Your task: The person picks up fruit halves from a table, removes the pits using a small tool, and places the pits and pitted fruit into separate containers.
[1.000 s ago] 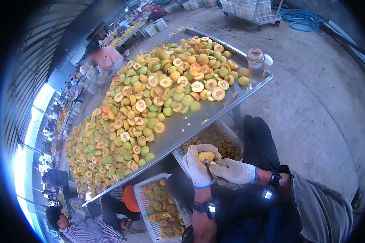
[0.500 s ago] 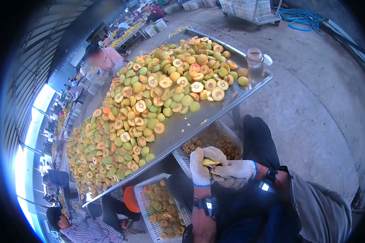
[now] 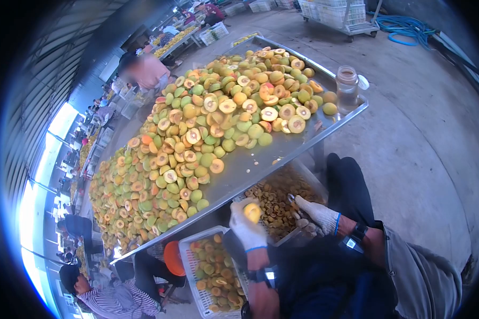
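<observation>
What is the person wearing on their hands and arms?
Both the left hand and the right hand wear white knitted gloves with blue cuffs. Each wrist carries a dark strapped band with a small lit device. The right arm has a grey-green sleeve; the left forearm is uncovered.

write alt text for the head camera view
A person's gloved left hand holds a yellow fruit half while the gloved right hand hovers over a crate of pits. Above them, a metal table is piled with halved fruit.
</observation>
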`<state>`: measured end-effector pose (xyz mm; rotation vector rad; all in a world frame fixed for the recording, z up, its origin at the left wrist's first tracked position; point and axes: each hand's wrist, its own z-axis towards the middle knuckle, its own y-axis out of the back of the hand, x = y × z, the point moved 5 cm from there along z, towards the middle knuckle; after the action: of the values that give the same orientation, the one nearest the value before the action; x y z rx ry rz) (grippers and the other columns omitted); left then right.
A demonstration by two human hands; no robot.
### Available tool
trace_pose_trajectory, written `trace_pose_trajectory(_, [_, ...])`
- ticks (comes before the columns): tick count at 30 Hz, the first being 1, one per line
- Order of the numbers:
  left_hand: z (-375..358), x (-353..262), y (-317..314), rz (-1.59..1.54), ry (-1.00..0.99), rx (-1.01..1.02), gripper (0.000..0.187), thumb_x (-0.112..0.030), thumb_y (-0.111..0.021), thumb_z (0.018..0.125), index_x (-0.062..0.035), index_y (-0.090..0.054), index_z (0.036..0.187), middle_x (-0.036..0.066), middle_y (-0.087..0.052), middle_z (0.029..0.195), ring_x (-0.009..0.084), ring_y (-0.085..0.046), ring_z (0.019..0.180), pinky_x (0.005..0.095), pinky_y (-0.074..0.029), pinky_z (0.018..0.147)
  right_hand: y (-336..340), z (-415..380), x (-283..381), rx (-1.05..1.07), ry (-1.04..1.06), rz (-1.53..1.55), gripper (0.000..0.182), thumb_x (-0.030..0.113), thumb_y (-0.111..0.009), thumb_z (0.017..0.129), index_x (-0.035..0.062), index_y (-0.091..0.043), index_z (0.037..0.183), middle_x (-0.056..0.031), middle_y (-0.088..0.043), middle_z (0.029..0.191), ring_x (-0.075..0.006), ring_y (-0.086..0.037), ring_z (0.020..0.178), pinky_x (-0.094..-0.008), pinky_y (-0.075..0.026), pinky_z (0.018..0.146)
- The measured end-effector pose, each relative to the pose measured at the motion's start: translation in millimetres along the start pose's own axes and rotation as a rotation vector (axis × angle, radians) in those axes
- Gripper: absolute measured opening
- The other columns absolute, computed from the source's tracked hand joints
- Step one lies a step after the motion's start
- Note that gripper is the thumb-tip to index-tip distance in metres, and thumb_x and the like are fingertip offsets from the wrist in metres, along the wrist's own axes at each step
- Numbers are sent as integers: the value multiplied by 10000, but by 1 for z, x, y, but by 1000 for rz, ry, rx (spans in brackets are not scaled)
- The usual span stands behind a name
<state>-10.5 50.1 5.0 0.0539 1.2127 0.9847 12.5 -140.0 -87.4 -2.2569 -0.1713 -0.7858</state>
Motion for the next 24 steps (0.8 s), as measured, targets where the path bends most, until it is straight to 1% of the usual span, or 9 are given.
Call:
trace_pose_trajectory(1, [1, 1, 25, 273, -67, -53, 247, 106, -647, 822, -29, -662, 1028, 119, -727, 977, 242, -699, 902, 365, -562, 764, -3, 1, 1, 11, -6, -1, 545, 657, -434, 1057, 158, -554, 873, 70, -491, 585, -47, -413, 378, -217, -338, 332])
trace_pose_trajectory(3, [1, 77, 64, -87, 231, -246, 115, -28, -639, 905, -39, -689, 1008, 144, -727, 946, 277, -700, 862, 389, -548, 736, 3, 4, 5, -102, -19, 7, 537, 645, -425, 1062, 161, -555, 868, 63, -511, 589, -56, -423, 375, -230, -364, 336])
trace_pose_trajectory(5, [1, 88, 110, -180, 542, -375, 363, -272, -542, 1008, 51, -706, 992, 155, -730, 953, 236, -699, 877, 394, -542, 786, 5, 5, 9, -112, -7, -45, 512, 611, -428, 1071, 148, -552, 890, 47, -523, 597, -73, -435, 375, -242, -382, 336])
trace_pose_trajectory(6, [-1, 105, 130, -174, 540, -383, 363, -272, -542, 1008, 51, -706, 992, 155, -730, 953, 236, -699, 877, 394, -542, 786, 6, 8, 7, -118, -9, 5, 520, 613, -430, 1068, 136, -550, 902, 35, -530, 602, -82, -450, 380, -243, -385, 334])
trace_pose_trajectory(8, [-1, 131, 162, 649, 379, -210, 379, -248, -541, 1018, 94, -703, 1012, 157, -725, 900, 221, -678, 825, 391, -533, 766, 9, 15, 2, -115, -36, 83, 528, 598, -427, 1069, 103, -548, 928, 4, -541, 609, -105, -493, 395, -251, -396, 336])
trace_pose_trajectory(11, [8, 149, 170, 417, 352, -249, 357, -242, -579, 992, 71, -736, 1064, 208, -734, 933, 314, -685, 849, 433, -524, 804, 12, 23, -7, -180, -97, -44, 479, 579, -433, 1075, 145, -560, 916, 31, -532, 593, -104, -498, 400, -258, -367, 319])
trace_pose_trajectory(16, [90, 111, 86, 242, 215, -168, 346, -203, -608, 960, 82, -720, 1122, 224, -743, 952, 320, -694, 849, 406, -530, 835, 3, 21, -2, -200, -70, -288, 509, 539, -398, 1089, 97, -553, 891, -8, -548, 627, -121, -536, 445, -266, -398, 356])
trace_pose_trajectory(19, [155, 153, 26, 275, 244, -101, 443, -308, -659, 895, 80, -720, 1101, 251, -725, 918, 348, -686, 828, 419, -522, 820, 14, 34, -17, -167, -14, -164, 477, 514, -436, 1089, 95, -552, 893, -4, -542, 650, -111, -532, 474, -269, -406, 388])
trace_pose_trajectory(24, [204, 184, -50, 220, 524, 8, 411, -340, -748, 807, 55, -742, 924, 236, -737, 836, 406, -687, 755, 466, -532, 730, 8, 21, 2, -231, 6, -289, 455, 491, -484, 1086, 65, -589, 964, 2, -543, 651, -111, -526, 488, -267, -402, 439])
